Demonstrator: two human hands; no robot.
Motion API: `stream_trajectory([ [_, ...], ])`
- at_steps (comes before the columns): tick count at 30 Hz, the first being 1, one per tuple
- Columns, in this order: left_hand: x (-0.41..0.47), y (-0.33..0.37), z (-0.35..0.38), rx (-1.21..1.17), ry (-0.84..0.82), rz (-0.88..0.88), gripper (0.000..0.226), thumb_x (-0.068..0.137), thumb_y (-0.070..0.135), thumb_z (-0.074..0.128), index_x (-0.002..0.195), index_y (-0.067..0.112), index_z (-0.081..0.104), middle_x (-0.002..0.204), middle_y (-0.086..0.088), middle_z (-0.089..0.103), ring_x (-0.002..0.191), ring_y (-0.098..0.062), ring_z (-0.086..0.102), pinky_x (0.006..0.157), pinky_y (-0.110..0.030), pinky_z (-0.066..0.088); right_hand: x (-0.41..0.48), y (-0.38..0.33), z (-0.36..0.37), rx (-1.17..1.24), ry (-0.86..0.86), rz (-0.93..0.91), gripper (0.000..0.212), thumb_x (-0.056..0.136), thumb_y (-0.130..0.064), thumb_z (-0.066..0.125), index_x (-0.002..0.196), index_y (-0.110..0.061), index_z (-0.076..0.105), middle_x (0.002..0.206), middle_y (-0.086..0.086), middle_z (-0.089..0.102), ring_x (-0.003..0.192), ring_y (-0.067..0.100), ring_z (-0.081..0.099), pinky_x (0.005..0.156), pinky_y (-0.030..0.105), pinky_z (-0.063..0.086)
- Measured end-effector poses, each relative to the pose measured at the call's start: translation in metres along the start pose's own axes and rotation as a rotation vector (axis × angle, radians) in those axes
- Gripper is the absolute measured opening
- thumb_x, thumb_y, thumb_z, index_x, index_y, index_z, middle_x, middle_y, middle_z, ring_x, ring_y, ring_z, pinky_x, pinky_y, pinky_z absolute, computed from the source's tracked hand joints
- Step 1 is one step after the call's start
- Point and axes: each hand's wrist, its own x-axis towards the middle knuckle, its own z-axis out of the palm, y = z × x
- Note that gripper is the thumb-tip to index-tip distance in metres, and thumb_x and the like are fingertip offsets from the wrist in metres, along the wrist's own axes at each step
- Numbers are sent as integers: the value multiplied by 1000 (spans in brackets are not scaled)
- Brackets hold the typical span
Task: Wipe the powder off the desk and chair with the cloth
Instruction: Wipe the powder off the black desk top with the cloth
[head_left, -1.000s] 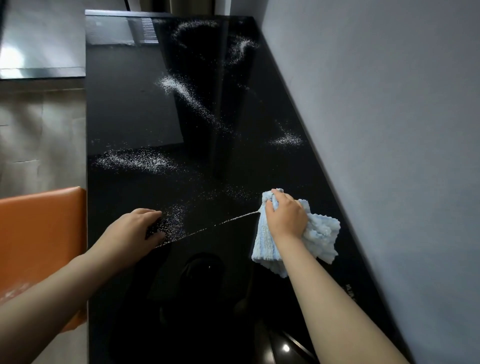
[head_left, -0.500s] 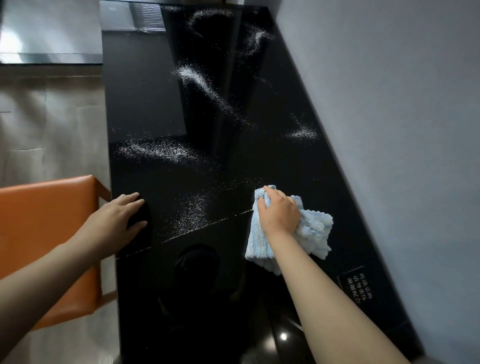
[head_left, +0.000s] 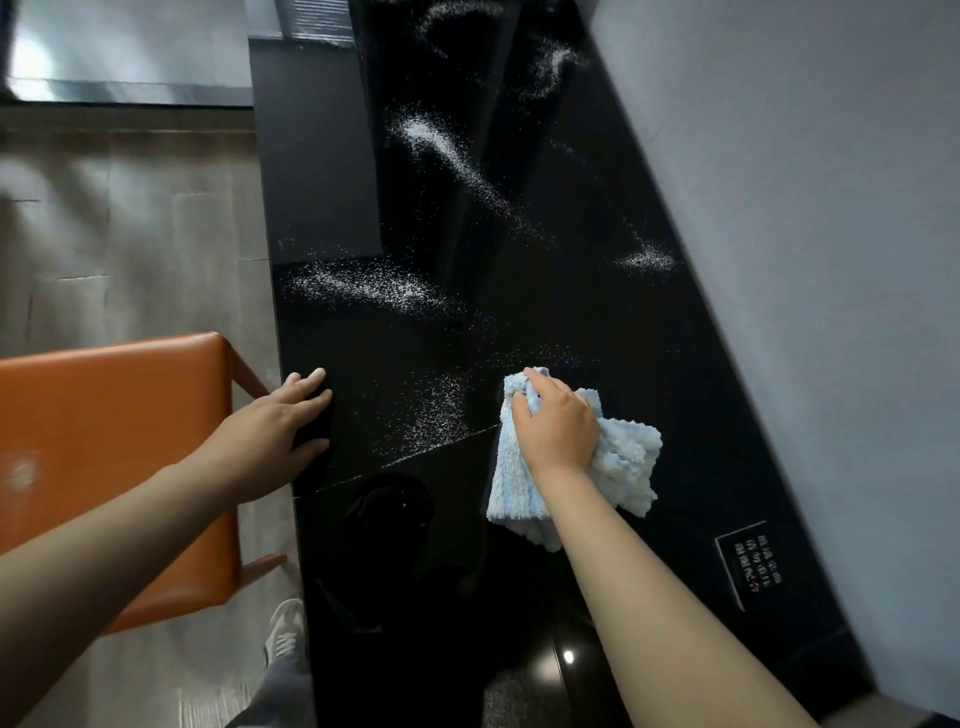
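A glossy black desk (head_left: 649, 364) runs along the wall, strewn with patches of white powder (head_left: 363, 283). A thin line of pushed powder crosses the desk from its left edge to the cloth. My right hand (head_left: 556, 423) is shut on a crumpled light-blue cloth (head_left: 626, 462) and presses it flat on the desk. My left hand (head_left: 283, 423) rests with fingers apart on the desk's left edge, holding nothing. An orange chair (head_left: 114, 415) stands to the left of the desk, with a faint pale smear on its seat.
A grey wall (head_left: 805, 260) borders the desk's right side. A small white-lettered label (head_left: 748, 564) sits on the desk near the wall. Wooden floor lies to the left, and my shoe (head_left: 284, 631) shows below the chair.
The view has shifted so the desk appears further right and the chair more exposed. My left hand slid from the powder patch to the desk's left edge. The right hand stays on the cloth.
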Motion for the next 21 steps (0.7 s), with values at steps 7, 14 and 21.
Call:
stream_trajectory([
  [7,2,-2,-2,2,-43,5,66,92,33,60,149,21,29,160,7,8,147,-17,9,115,-35,27,2,1,-17,-48,83,-5,62,87,-47,57,141,-18,46,128,2,53,109,22,53,95,39,43],
  [14,3,-4,-1,11,-45,2,68,92,35,60,150,21,29,160,7,6,147,-17,8,114,-35,26,-26,20,-43,-47,25,-117,73,87,-57,56,149,-30,28,153,10,23,140,33,24,113,61,19],
  [21,4,-5,1,33,-40,8,68,91,36,61,149,19,31,161,5,8,147,-19,10,115,-36,27,-38,33,-16,-89,-256,-147,84,84,-73,42,150,-45,-2,161,-1,-12,148,29,-4,119,55,11],
])
